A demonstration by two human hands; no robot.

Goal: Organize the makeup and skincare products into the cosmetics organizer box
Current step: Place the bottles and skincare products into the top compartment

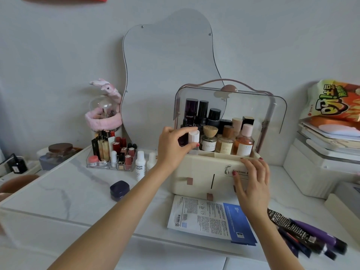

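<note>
The white-capped bottle is held upright, pinched by the left hand at the organizer box's front-left corner, just above its open tray. The box front is steadied by the right hand, fingers spread flat.

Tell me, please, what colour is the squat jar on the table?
Dark navy-purple jar; the head view shows it best.

Wavy mirror against wall; pink plush rabbit atop glass dome; snack bag on stacked books.
</note>
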